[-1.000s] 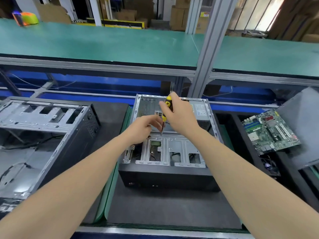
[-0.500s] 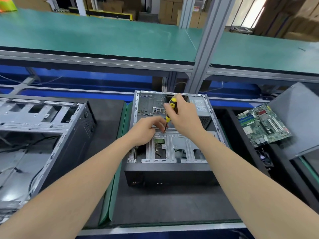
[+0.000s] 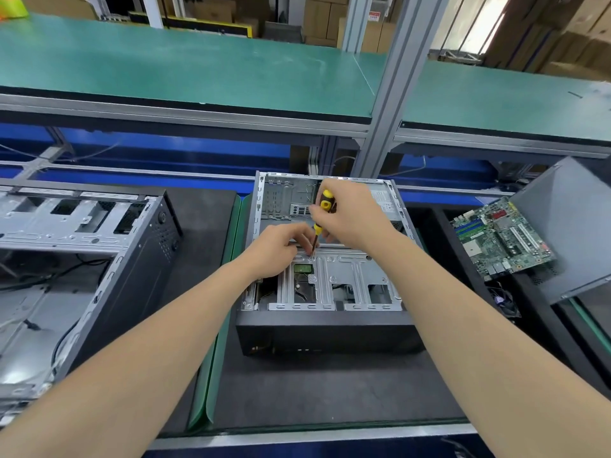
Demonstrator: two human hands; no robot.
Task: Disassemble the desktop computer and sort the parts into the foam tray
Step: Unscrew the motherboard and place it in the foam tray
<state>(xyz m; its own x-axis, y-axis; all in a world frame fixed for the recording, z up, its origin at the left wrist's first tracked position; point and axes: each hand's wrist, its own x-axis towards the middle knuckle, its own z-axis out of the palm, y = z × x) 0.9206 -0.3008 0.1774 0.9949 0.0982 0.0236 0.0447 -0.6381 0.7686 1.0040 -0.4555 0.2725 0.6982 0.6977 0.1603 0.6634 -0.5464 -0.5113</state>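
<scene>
An open desktop computer case (image 3: 327, 335) lies on its side in front of me, its silver drive cage (image 3: 344, 279) facing up with a hard drive (image 3: 303, 276) showing through a slot. My right hand (image 3: 350, 216) grips a yellow and black screwdriver (image 3: 322, 209), held nearly upright with its tip down on the cage's far rail. My left hand (image 3: 279, 249) sits beside the tip, fingers curled and pinching the shaft low down. A green motherboard (image 3: 502, 236) lies in the black foam tray (image 3: 542, 312) at the right.
A second opened case (image 3: 82, 259) lies at the left on a dark mat. A grey side panel (image 3: 575, 226) leans over the tray at the right. A small fan (image 3: 506, 302) sits in the tray. A green-topped shelf (image 3: 198, 67) and an upright post (image 3: 393, 94) stand behind.
Both hands stay at the same spot on the drive cage with the screwdriver. The view has shifted slightly, so the case sits a little lower and closer.
</scene>
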